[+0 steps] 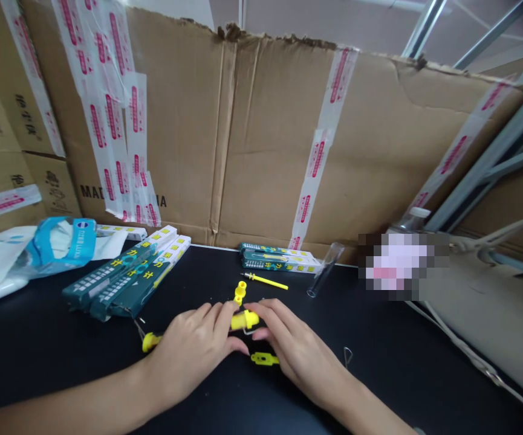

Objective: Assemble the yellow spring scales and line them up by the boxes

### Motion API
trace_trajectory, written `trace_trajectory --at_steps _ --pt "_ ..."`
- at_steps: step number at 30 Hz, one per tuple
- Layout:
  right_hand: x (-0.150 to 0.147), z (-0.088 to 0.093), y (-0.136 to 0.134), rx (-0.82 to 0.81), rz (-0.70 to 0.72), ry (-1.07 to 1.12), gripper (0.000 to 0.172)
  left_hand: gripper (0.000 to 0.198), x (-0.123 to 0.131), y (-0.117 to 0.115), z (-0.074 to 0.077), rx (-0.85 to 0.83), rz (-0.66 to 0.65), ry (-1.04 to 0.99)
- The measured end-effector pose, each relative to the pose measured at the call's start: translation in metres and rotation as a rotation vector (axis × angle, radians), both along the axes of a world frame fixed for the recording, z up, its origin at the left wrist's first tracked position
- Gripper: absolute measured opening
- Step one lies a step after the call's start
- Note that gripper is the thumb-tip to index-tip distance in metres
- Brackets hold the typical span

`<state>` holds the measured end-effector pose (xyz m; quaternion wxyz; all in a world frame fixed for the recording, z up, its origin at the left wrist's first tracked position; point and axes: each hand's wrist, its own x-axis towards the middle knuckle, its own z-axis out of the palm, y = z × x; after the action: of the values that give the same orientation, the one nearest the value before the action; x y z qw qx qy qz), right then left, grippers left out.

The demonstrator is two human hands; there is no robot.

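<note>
Closest to us, our left hand and our right hand lie close together above the black worktop, with the fingers nearly meeting around a short yellow plastic cylinder; we cannot tell if they truly clamp it. A small yellow plastic cap sits just behind it, and a flat yellow plastic piece lies just beside the right hand. If our grip slips, we think these small parts could slide apart. A glass tube lies farther toward the right; a careless move of the arm could make it roll and break. Also a thin wire hook may get lost on the dark surface.
</note>
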<state>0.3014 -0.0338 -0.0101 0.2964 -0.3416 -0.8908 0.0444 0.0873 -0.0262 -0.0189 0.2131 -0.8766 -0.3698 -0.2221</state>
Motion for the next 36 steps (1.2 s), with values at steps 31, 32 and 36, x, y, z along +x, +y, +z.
trace_trajectory --at_steps 31,32,36 --pt "0.008 -0.011 0.007 -0.303 0.131 0.27 0.036 0.023 0.003 -0.009 0.0 -0.076 0.085 0.157" --pt "0.008 -0.011 0.007 -0.304 0.132 0.264 0.037 0.023 0.004 -0.009 0.001 -0.094 0.097 0.167" --pt "0.006 -0.012 0.008 -0.289 0.117 0.221 0.037 0.022 0.005 -0.01 0.003 -0.168 0.123 0.193"
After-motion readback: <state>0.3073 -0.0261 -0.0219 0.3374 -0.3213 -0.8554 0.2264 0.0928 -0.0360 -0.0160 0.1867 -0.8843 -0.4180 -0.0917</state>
